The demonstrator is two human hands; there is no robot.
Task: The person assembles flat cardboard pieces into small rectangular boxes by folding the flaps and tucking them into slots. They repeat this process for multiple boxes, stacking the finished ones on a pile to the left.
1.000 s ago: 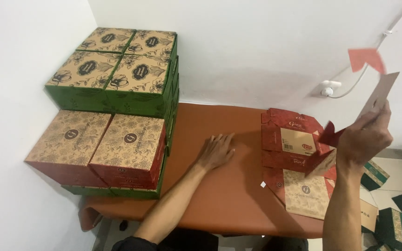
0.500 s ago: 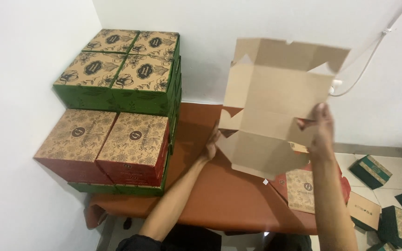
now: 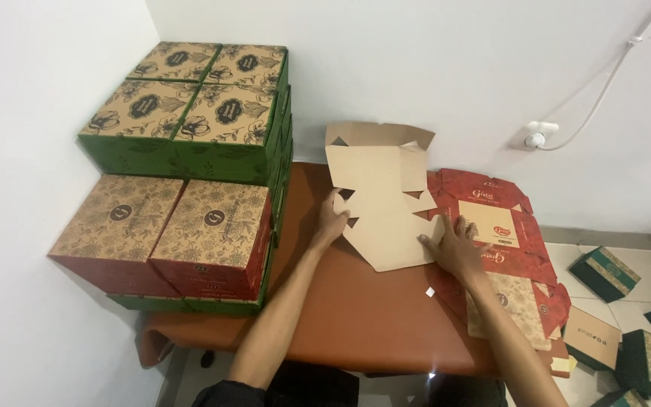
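Left hand (image 3: pixel 331 224), right hand (image 3: pixel 453 245) (both flat)

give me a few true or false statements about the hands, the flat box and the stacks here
1. The unfolded plain brown cardboard box blank lies flat on the orange-brown table. True.
2. The left hand holds the blank up in the air. False: it presses on the blank's left edge, on the table.
3. The right hand rests at the blank's right edge, beside the stack of flat red printed box blanks. True.
4. The assembled green patterned boxes sit under the assembled red patterned boxes. False: this group of green boxes stands higher, behind the red ones.
5. A white wall socket is on the wall behind the table. True.
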